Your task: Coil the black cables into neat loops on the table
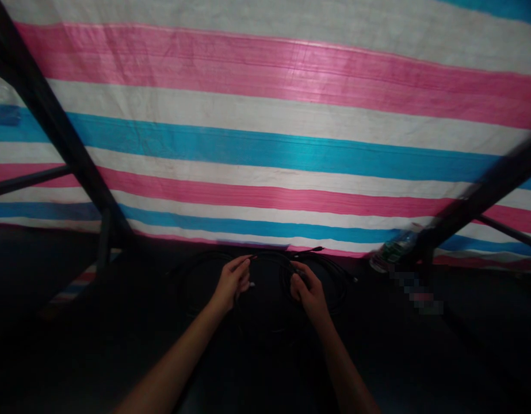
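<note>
A black cable [269, 255] arches between my two hands. My left hand [233, 282] is closed on one part of it, thumb and fingers pinched together. Around another part, with coils gathered at the palm, my right hand [307, 287] is closed too. More loops of black cable [334, 267] lie behind and beside my right hand, with a plug end [319, 249] sticking out to the right. Further dark loops [205, 256] show faintly left of my left hand. Below the hands it is too dark to follow the cable.
A pink, blue and white striped tarp [265, 155] hangs in front. Dark metal posts slant down at the left [71, 144] and at the right [476, 198]. A clear plastic bottle [392, 250] with a green label lies by the right post's foot. The floor is very dark.
</note>
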The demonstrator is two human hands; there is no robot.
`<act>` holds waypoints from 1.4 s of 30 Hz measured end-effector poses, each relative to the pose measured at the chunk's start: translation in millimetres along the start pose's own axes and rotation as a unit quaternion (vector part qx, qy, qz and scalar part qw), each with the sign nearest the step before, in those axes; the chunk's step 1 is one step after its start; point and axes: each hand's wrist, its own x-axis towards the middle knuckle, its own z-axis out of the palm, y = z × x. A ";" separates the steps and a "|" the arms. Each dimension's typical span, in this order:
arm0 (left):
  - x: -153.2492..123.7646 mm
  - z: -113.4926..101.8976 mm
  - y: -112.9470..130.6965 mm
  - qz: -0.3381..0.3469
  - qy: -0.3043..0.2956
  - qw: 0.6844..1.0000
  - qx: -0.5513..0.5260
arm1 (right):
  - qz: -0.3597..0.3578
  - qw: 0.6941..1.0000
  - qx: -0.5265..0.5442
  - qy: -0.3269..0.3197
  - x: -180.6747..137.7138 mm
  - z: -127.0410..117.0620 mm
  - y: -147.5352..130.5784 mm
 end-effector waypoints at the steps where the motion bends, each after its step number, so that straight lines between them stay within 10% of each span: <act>1: 0.6 -2.0 2.3 -0.007 -0.002 0.999 -0.031 | -0.008 1.000 0.007 -0.005 -0.1 0.8 -1.0; 11: 2.5 -8.5 7.8 -0.105 -0.079 0.985 -0.110 | -0.026 0.998 0.040 -0.031 -1.1 0.4 3.3; 28: 8.3 -15.6 9.2 -0.051 -0.027 0.996 0.071 | 0.048 0.998 -0.036 0.017 1.9 3.5 0.8; 42: 4.9 -6.6 4.1 0.070 -0.030 0.947 0.313 | -0.058 0.981 -0.031 0.184 0.9 2.2 -5.8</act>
